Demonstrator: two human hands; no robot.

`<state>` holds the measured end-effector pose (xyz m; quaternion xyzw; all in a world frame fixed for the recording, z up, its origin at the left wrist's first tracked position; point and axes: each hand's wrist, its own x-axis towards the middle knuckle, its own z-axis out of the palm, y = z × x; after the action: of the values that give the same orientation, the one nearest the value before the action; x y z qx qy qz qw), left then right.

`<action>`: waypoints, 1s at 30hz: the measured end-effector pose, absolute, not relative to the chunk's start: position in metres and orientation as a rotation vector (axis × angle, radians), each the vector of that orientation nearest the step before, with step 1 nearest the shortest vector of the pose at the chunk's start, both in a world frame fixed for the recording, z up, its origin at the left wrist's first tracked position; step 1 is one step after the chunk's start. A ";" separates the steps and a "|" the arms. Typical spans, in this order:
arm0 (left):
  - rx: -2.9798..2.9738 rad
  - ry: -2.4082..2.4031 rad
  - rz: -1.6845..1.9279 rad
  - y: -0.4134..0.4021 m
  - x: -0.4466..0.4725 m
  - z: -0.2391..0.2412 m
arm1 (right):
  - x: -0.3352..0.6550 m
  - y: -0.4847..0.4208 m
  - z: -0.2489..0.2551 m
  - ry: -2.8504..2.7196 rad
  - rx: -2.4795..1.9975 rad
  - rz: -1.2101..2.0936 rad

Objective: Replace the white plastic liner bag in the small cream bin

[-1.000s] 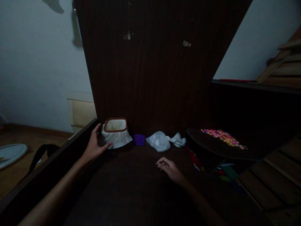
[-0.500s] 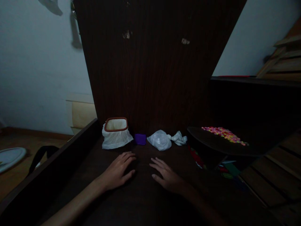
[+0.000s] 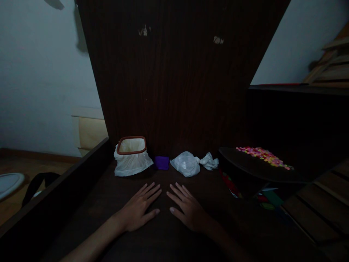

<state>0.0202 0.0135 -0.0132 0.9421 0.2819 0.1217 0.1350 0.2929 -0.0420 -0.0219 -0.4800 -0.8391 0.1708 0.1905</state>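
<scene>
My left hand (image 3: 139, 209) and my right hand (image 3: 186, 207) lie flat, palms down, side by side on a dark wooden surface (image 3: 163, 236). Fingers of both are stretched out and spread; neither holds anything. Beyond them, against a dark wooden panel (image 3: 174, 83), stand a small container with a red-brown rim lined with a white plastic bag (image 3: 131, 156), a small purple box (image 3: 161, 162), a knotted white plastic bag (image 3: 185, 163) and a smaller white crumpled piece (image 3: 209, 161).
At the right a dark round tray (image 3: 253, 171) carries a heap of small colourful beads (image 3: 264, 154), with coloured items under it. A dark wooden rail (image 3: 54, 196) runs along the left. Wooden slats (image 3: 316, 211) lie at the right. A white plate (image 3: 8, 182) rests on the floor at left.
My left hand left the lined container and came down flat beside my right hand. My right hand uncurled from a loose fist to flat, spread fingers.
</scene>
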 end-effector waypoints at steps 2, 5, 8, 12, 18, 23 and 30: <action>2.729 0.803 0.340 0.012 0.019 -0.012 | 0.294 -0.044 -0.024 -2.358 -1.341 0.449; 2.719 0.799 0.306 0.010 0.016 -0.010 | 0.295 -0.045 -0.025 -2.368 -1.340 0.427; 2.710 0.792 0.301 0.009 0.013 -0.010 | 0.296 -0.046 -0.025 -2.361 -1.337 0.441; 2.708 0.778 0.330 0.009 0.011 -0.010 | 0.297 -0.048 -0.024 -2.335 -1.329 0.465; 2.708 0.760 0.330 0.010 0.013 -0.010 | 0.298 -0.049 -0.025 -2.360 -1.354 0.459; 2.695 0.784 0.265 0.011 0.015 -0.008 | 0.298 -0.049 -0.024 -2.380 -1.365 0.467; 2.719 0.763 0.319 0.011 0.014 -0.009 | 0.297 -0.051 -0.021 -2.371 -1.379 0.482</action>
<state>0.0137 0.0108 -0.0086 0.9460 0.2654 0.1111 0.1493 0.2970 -0.0505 -0.0211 -0.4873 -0.8379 0.1704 0.1775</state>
